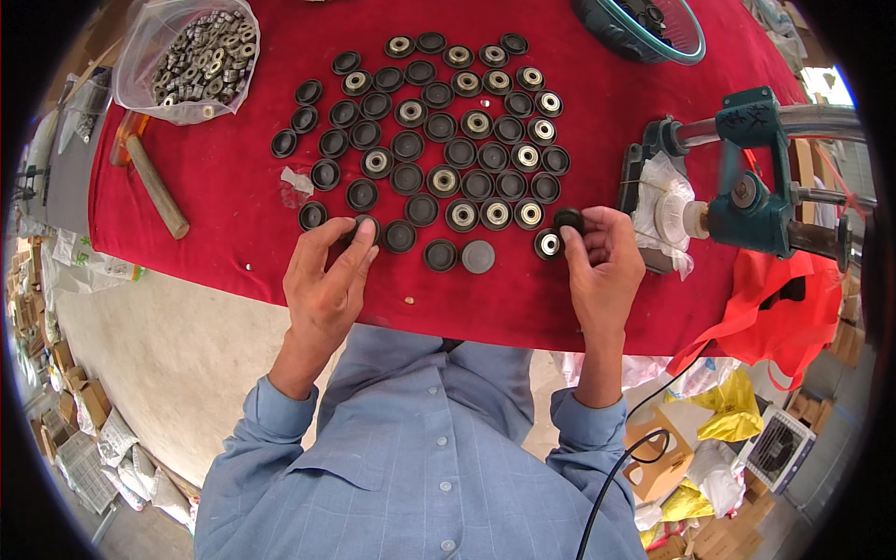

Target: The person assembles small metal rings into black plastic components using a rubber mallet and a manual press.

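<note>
Many round black caps (407,145) lie spread over the red cloth, and several of them have a silver ring bearing (462,216) seated inside. At the near left of this spread, the fingers of my left hand (322,273) are closed on the edge of a black cap (367,227). My right hand (607,266) pinches another black cap (568,220) between thumb and fingers, just above a cap with a bearing (548,245). Between my hands, one cap (478,257) lies with its plain grey face up.
A clear plastic bag (140,70) of loose bearings sits at the far left, near a wooden-handled hammer (157,187). A teal basket (686,37) with black parts stands at the far right. At the right is a green hand press (751,201), with a red bag (784,317) below it.
</note>
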Demonstrator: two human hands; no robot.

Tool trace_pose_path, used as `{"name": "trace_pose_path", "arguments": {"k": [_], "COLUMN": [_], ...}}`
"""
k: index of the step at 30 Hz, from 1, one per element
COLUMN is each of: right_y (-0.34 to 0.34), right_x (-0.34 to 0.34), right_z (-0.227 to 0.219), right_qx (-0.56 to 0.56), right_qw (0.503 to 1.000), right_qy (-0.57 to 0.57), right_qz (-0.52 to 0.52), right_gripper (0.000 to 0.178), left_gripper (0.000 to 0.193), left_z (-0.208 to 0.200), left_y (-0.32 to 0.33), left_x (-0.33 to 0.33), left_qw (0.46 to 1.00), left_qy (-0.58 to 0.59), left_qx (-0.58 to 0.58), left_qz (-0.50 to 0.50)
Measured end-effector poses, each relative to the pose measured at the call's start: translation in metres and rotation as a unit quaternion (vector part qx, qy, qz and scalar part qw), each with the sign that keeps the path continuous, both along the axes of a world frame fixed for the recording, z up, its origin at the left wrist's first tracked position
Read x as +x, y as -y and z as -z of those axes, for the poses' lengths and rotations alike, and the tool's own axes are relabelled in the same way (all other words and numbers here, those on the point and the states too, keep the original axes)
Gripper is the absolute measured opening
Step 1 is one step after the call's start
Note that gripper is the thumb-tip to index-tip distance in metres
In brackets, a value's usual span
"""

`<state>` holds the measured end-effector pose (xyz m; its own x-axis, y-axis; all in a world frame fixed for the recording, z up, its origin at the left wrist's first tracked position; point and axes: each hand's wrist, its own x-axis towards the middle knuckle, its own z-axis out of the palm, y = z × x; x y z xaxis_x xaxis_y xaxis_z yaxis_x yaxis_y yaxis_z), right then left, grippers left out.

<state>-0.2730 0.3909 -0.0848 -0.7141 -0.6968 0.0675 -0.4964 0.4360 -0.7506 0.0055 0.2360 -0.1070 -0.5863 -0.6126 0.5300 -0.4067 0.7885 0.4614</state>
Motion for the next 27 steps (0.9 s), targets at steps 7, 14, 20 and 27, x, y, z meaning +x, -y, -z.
{"name": "trace_pose_path", "arguments": {"k": [7, 14, 20, 27], "right_y": [-0.008, -0.007, -0.012, -0.013], "right_x": [0.012, 0.024, 0.029, 0.024], "right_z": [-0.006, 0.001, 0.005, 0.007], "right_qx": [-0.117, -0.118, -0.081, -0.081], "right_qw": [0.993, 0.975, 0.966, 0.964], "right_qy": [0.025, -0.171, -0.225, -0.228], "right_qz": [-0.019, -0.072, -0.102, -0.114], "right_gripper": [0.035, 0.028, 0.028, 0.032], "left_gripper": [0.047, 0.042, 0.035, 0.037], "left_z": [-0.009, -0.016, -0.014, -0.012], "left_y": [0.007, 0.016, 0.01, 0.007], "left_x": [0.006, 0.005, 0.007, 0.007], "left_qw": [0.997, 0.988, 0.987, 0.992], "left_qy": [0.047, 0.093, 0.095, 0.066], "left_qx": [-0.053, -0.096, -0.105, -0.085], "left_qz": [0.021, 0.075, 0.074, 0.064]}}
